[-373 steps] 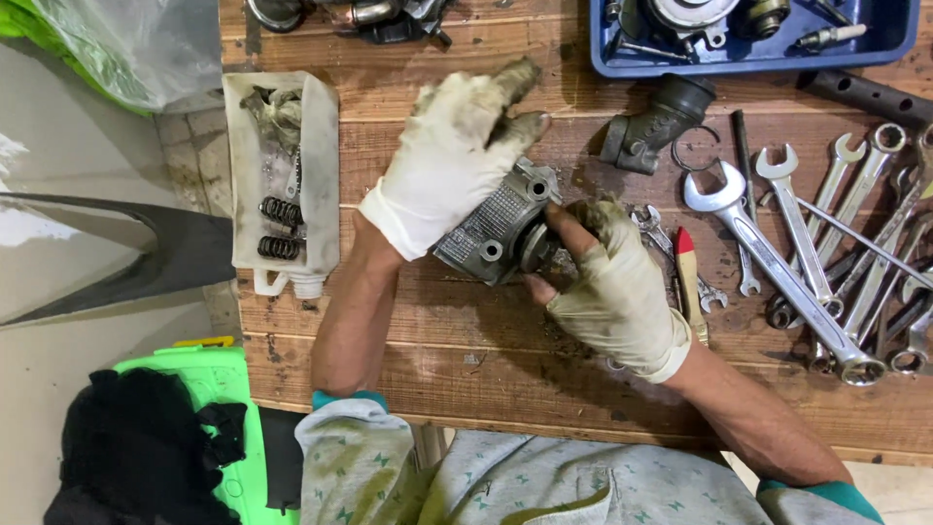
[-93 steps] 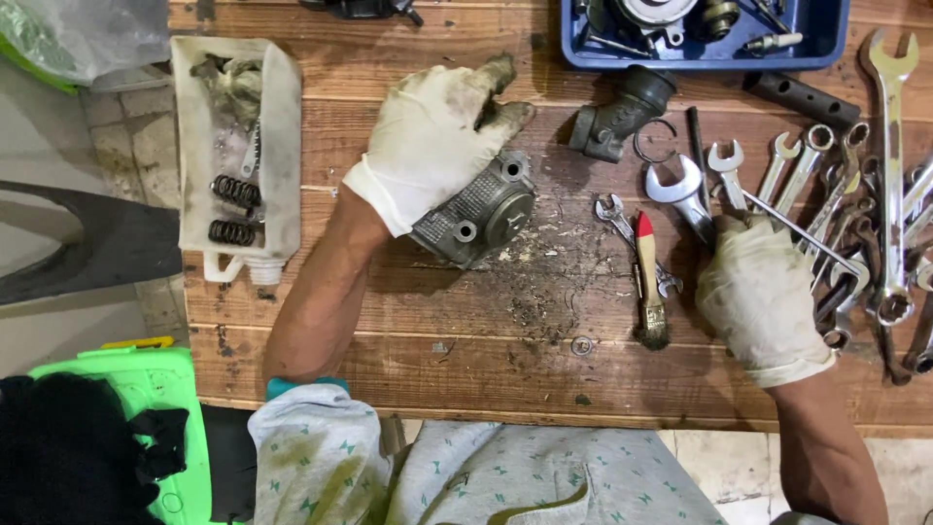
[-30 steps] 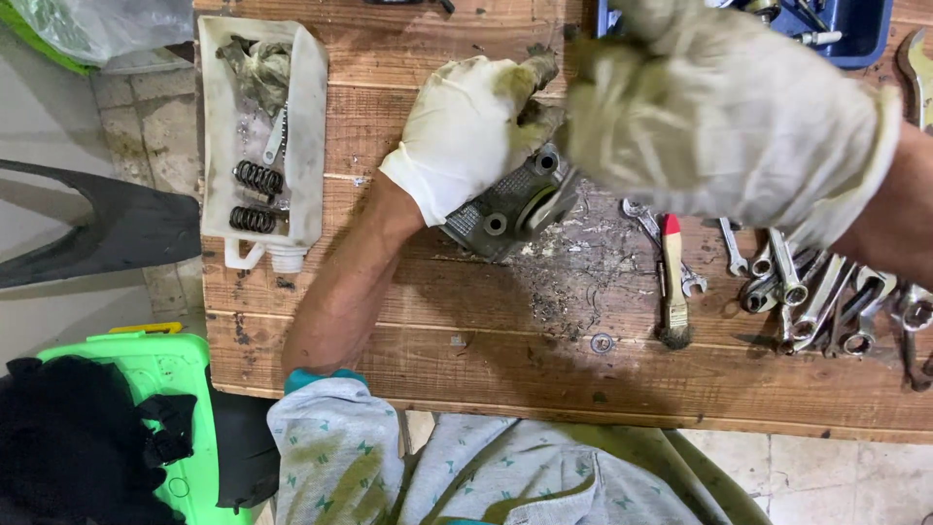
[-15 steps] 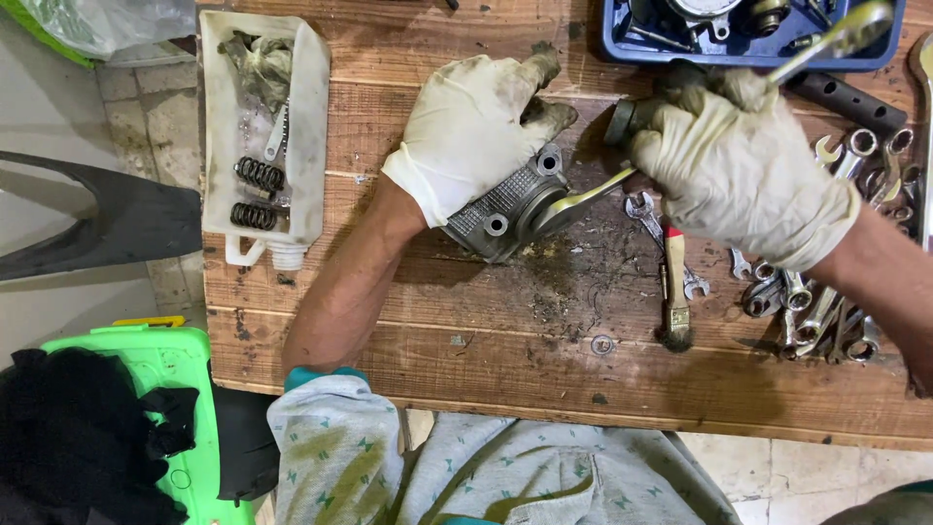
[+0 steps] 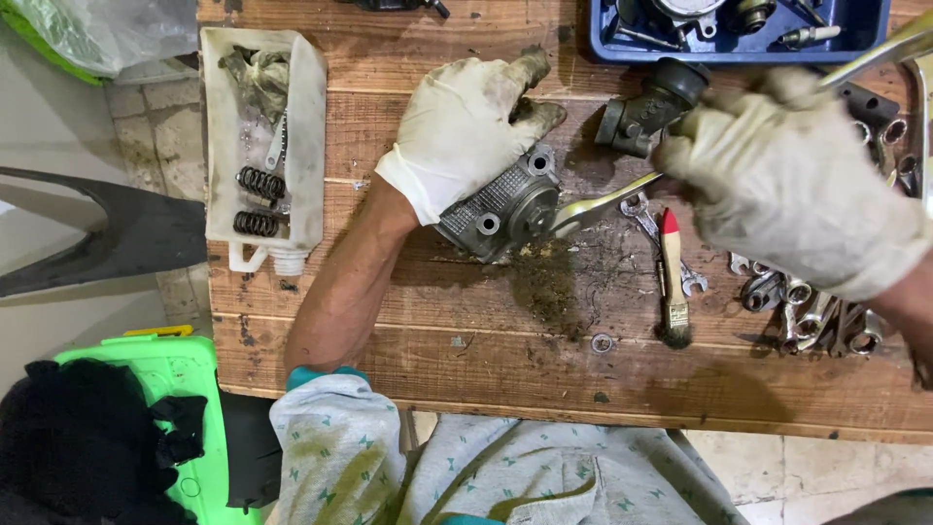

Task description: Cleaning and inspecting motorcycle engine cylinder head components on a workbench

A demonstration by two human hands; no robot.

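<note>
Head view, looking down on a worn wooden bench (image 5: 466, 379). A grey ribbed metal casting (image 5: 501, 206) lies near the middle of the bench; all places below are taken from it. Left hand (image 5: 466, 131), in a dirty white glove, lies over the casting's upper left side, grip clenched on it, fingers spread across the top. Right hand (image 5: 792, 185), also gloved, is well to the right of the casting and raised toward the camera, a little blurred; its grip is closed around a silver open-end wrench (image 5: 603, 204), whose open end touches the casting's right end. The wrench's far end sticks out past the hand toward the upper right. A patch of dark grit (image 5: 559, 282) is scattered on the planks just below and right of the casting. Right of the casting lies a small brush with a red and pale handle (image 5: 673, 277), bristles pointing away from the top. Further right, a heap of wrenches (image 5: 807, 311), partly hidden by the right hand. Up and right of the casting, a dark tubular fitting (image 5: 646, 109), and beyond it a blue tray (image 5: 739, 29) of parts. Far left of the casting, a cut white plastic container (image 5: 262, 146) holding coil springs (image 5: 258, 199).
</note>
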